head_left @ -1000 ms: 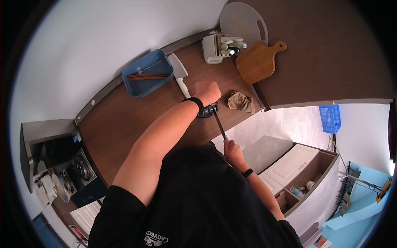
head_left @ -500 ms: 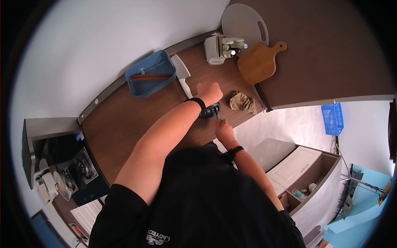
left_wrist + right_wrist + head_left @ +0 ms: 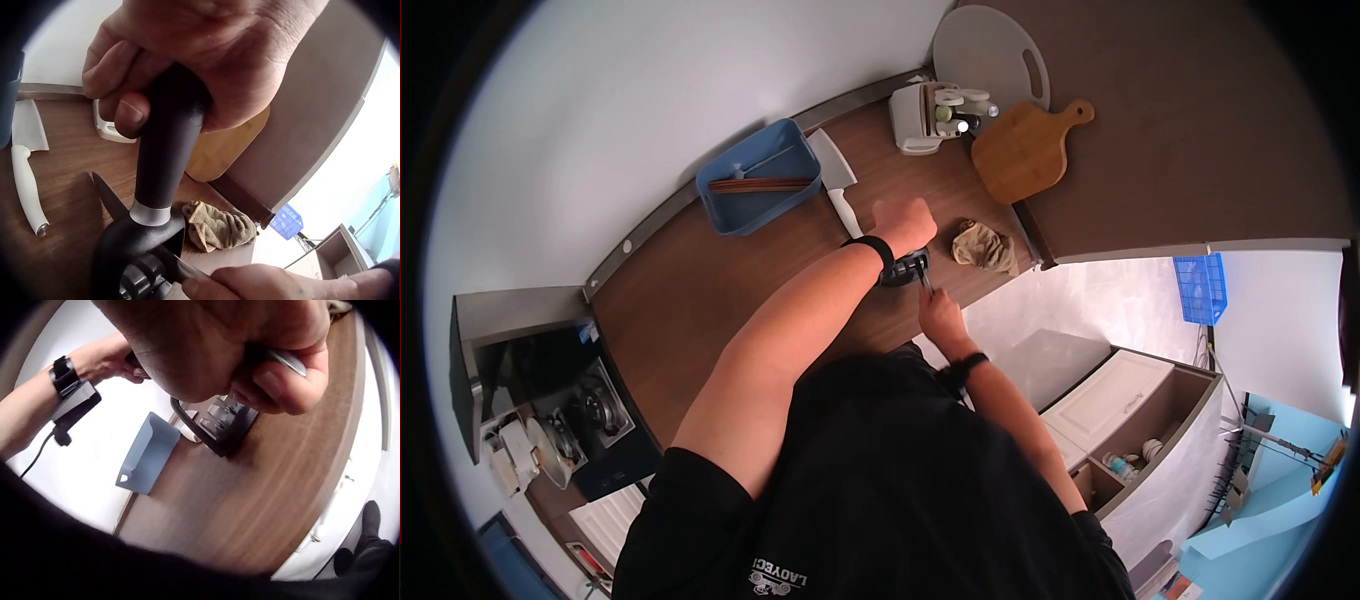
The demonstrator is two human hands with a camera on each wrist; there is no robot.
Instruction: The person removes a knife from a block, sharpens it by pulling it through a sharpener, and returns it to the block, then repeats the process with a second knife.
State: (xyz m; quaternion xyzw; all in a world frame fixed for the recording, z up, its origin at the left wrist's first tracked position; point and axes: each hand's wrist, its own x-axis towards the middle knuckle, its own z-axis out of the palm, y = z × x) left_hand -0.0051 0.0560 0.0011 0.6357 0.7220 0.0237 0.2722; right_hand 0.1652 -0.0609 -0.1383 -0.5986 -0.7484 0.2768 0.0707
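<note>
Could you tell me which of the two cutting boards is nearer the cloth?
The wooden board, which is close to the cloth. The grey board is farther back, in the corner.

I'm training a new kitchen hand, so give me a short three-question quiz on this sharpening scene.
1. True or false: the left hand grips the sharpener by its black handle.
2. What lies on the counter beside the sharpener? A) a crumpled cloth B) a plate C) a sponge
3. Fill in: the right hand holds a ____ whose blade sits in the sharpener.
Key: 1 true; 2 A; 3 knife.
</note>
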